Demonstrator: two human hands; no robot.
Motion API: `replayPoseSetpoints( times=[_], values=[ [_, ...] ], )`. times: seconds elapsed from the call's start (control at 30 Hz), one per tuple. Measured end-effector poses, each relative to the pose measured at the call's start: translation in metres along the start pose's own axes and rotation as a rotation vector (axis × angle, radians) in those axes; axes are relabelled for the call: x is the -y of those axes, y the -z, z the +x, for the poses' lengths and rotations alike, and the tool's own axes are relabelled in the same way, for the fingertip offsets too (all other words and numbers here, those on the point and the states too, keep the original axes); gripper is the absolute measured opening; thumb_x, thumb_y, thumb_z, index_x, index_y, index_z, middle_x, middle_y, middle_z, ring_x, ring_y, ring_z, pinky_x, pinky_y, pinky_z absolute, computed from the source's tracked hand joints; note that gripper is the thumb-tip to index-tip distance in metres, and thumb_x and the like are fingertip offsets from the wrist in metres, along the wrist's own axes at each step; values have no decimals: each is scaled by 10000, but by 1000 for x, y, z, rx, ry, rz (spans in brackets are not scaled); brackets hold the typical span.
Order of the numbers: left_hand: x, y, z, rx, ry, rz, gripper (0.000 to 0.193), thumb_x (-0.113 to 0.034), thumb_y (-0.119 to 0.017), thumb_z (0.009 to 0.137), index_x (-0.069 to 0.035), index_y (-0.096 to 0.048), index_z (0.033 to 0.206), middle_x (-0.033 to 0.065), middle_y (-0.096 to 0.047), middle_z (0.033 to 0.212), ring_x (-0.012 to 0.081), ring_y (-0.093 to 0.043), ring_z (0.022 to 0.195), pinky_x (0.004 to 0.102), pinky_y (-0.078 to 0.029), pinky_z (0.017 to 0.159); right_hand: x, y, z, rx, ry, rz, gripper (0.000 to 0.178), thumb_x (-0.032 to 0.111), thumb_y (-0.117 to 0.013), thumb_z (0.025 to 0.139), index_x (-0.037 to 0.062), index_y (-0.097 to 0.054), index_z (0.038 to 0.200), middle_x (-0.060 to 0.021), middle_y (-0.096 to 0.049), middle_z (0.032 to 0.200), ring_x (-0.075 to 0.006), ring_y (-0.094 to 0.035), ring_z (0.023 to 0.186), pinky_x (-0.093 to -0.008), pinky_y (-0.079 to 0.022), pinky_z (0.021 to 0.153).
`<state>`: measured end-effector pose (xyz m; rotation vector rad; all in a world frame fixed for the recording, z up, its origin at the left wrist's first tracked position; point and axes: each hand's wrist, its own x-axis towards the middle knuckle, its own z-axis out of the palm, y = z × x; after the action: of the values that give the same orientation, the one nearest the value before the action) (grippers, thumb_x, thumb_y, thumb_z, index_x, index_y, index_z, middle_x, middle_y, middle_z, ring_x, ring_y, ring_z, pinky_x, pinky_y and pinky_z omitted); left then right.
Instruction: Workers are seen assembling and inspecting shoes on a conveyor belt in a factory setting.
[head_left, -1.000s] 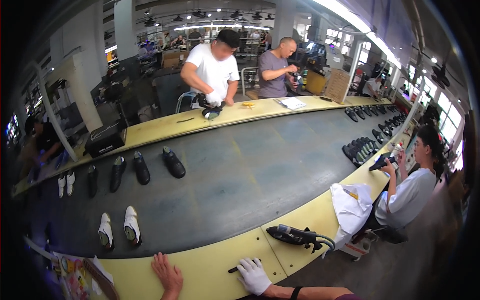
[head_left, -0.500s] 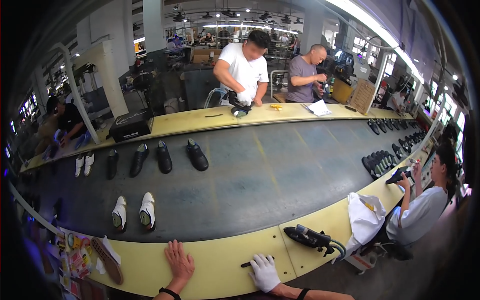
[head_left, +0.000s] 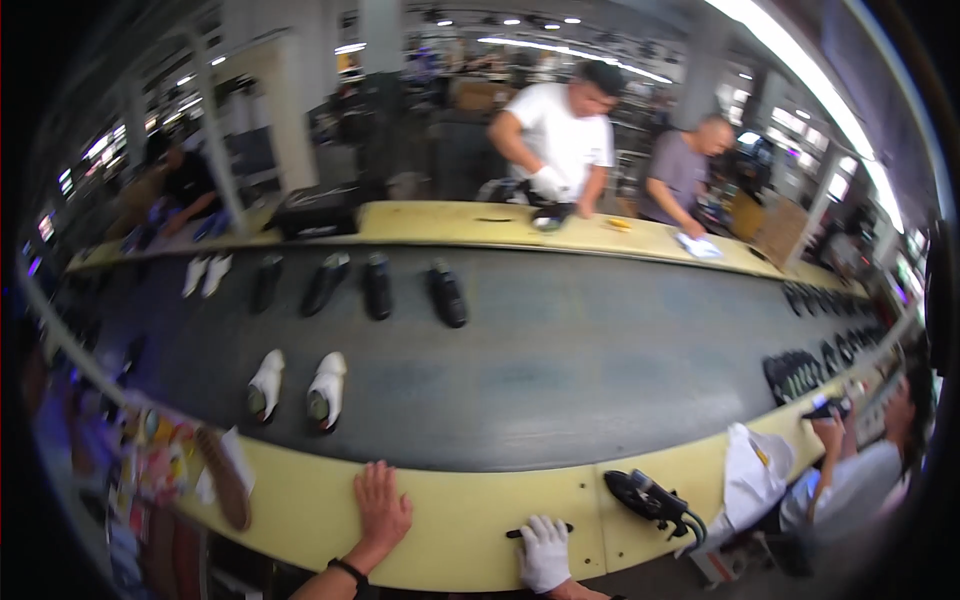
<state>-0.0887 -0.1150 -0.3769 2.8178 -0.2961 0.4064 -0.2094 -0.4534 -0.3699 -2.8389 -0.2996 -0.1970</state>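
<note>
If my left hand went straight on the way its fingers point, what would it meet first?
Your left hand would first meet the dark grey surface bordering the yellow tabletop; any step in height there is unclear.

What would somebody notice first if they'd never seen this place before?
Probably the nearer pair of white shoes on the left of the wide grey surface, with four dark shoes beyond them. Then, on the yellow tabletop nearest us, the bare left hand and the white-gloved right hand over a thin black stick.
</note>
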Motion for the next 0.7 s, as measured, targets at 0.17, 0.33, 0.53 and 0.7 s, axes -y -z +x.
replayPoseSetpoints(
  times=[0.17, 0.33, 0.53, 0.7],
  values=[
    [-12, -11, 21, -61, -49, -103, 711, -244, -662, 953, 40, -424, 1559, 265, -388, 1650, 459, -318, 1578, 694, -225, 1267, 13, 43, 7, -150, 21, 46, 459, 117, -737, 918, 23, -619, 1351, -257, -628, 1392, -487, -557, 1312, -634, -377, 1149],
    [1, -2, -3, 45, 50, -81, 687, -311, -569, 1050, 56, -377, 1598, 267, -299, 1709, 433, -197, 1633, 657, -138, 1306, 31, 45, 12, -144, 100, 97, 446, 132, -742, 928, 11, -624, 1341, -256, -646, 1369, -487, -580, 1292, -633, -399, 1119],
    [-2, -2, -4, 66, 68, -28, 689, -332, -553, 1068, 45, -366, 1613, 242, -266, 1737, 403, -167, 1649, 622, -117, 1324, 33, 46, 9, -203, 106, 70, 421, 146, -735, 940, -5, -652, 1324, -250, -684, 1327, -492, -612, 1262, -618, -417, 1128],
    [-4, 5, -2, 33, 54, -46, 661, -316, -545, 1075, 52, -384, 1601, 249, -293, 1724, 412, -188, 1641, 619, -131, 1319, 32, 44, 8, -190, 104, 58, 450, 146, -735, 934, -3, -653, 1350, -249, -680, 1354, -485, -593, 1316, -610, -411, 1149]
  ],
)
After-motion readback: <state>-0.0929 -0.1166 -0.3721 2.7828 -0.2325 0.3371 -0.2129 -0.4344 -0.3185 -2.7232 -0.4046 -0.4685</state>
